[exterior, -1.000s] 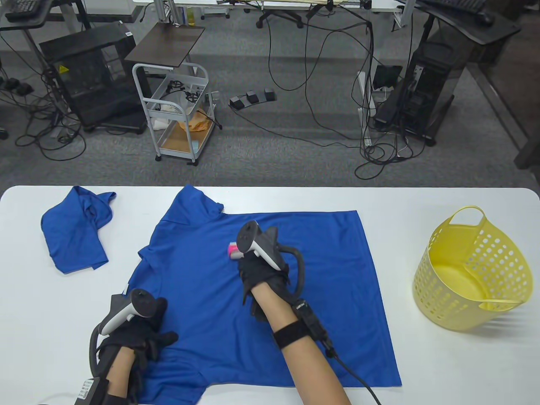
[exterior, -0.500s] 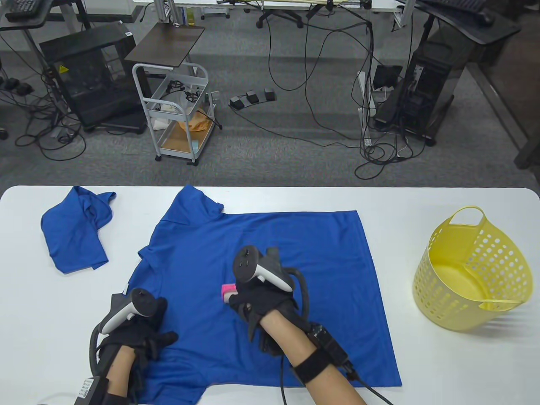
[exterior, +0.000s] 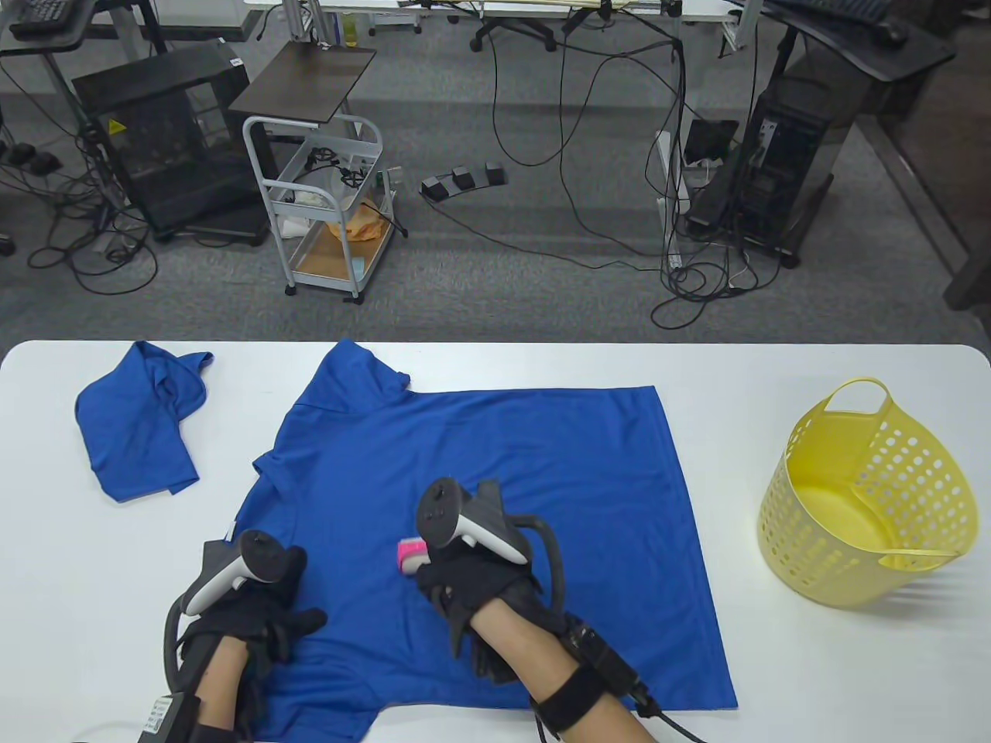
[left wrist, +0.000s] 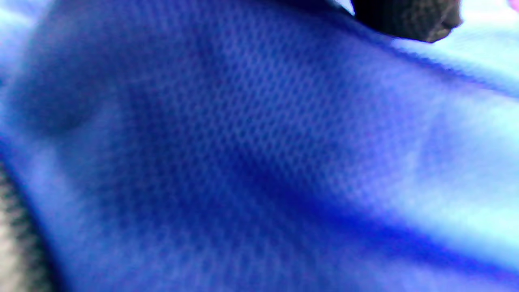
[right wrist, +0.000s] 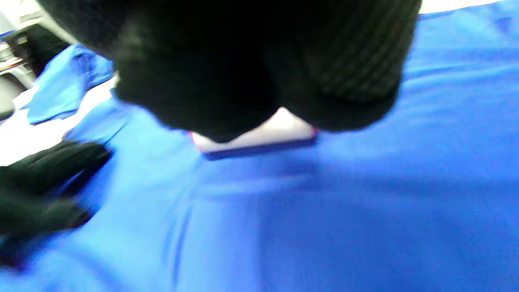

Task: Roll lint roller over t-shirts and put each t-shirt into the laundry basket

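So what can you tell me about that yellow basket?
The laundry basket is pale yellow and looks like soft plastic, round, wider at the rim than at the base. Its wall is full of round holes, and a loop handle rises at the far rim. It stands on the white table, right of the spread blue t-shirt. Nothing touches it, and no clothes show inside.

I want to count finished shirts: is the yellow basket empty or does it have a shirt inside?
Empty. The table view looks into the laundry basket and shows only its bare yellow bottom, no blue cloth.
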`<state>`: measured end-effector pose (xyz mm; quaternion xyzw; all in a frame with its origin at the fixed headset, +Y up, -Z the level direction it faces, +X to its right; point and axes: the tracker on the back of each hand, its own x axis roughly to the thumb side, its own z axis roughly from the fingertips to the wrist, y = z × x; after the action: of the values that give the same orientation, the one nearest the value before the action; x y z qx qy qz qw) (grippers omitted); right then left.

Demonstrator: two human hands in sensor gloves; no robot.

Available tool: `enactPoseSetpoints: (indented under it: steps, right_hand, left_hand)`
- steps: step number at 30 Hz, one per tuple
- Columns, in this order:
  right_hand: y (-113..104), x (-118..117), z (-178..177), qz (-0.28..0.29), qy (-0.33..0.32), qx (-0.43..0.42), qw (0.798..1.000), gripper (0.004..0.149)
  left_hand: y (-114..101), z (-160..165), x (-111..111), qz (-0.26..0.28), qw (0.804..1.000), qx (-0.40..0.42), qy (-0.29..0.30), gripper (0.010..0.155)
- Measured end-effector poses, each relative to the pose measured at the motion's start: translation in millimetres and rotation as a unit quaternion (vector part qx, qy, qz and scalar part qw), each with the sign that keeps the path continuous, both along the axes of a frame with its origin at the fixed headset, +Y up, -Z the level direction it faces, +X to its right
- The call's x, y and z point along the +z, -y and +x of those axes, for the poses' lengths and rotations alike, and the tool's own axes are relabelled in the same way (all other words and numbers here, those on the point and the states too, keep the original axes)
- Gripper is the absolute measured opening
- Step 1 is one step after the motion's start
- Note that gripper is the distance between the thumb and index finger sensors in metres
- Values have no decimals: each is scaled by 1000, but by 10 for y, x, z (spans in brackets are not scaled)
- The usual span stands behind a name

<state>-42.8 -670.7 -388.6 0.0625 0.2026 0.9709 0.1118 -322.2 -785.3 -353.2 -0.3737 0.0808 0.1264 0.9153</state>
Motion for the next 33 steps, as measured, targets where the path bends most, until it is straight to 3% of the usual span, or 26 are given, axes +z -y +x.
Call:
enactPoseSetpoints:
  steps: [3, 7, 10, 13, 15, 17, 21, 23, 24, 28, 30, 33]
  right_hand:
    - [210, -463, -118, 29, 56, -16, 998, 57]
    - [356, -873, -244, 39, 86, 13, 995, 61]
    - [440, -1027, -273, 19, 93, 26, 995, 67]
    - [503, -1055, -220, 14, 95, -18, 995, 73]
    - [459, -959, -109, 61, 93, -110, 988, 68]
    - [369, -833, -24, 95, 85, -145, 981, 66]
    - [144, -476, 29, 182, 13, -189, 965, 65]
    - [13, -193, -20, 244, -31, -197, 949, 65]
    - [-31, -80, -54, 267, -49, -199, 941, 65]
    - [-162, 471, -290, 361, -128, -182, 906, 64]
    - [-141, 694, -391, 407, -154, -180, 882, 64]
    - [-55, 814, -436, 399, -172, -203, 878, 64]
  left_hand:
    - [7, -2, 14, 3, 1000, 1, 1, 90]
    - [13, -13, 23, 3, 1000, 5, 1, 90]
    - [-8, -23, 19, 3, 1000, 11, 4, 91]
    - [-102, -135, 25, 20, 998, 57, -6, 88]
    - [-221, -315, 55, 51, 987, 142, -59, 86]
    - [-348, -464, 93, 89, 973, 195, -89, 82]
    - [-707, -581, 191, 199, 946, 229, -109, 81]
    - [-965, -488, 264, 281, 920, 251, -105, 79]
    - [-1037, -425, 290, 298, 911, 268, -99, 76]
    - [-1176, 36, 380, 287, 876, 376, -95, 70]
    - [-1157, 330, 406, 276, 875, 392, -67, 70]
    - [-1152, 520, 430, 296, 870, 394, -25, 73]
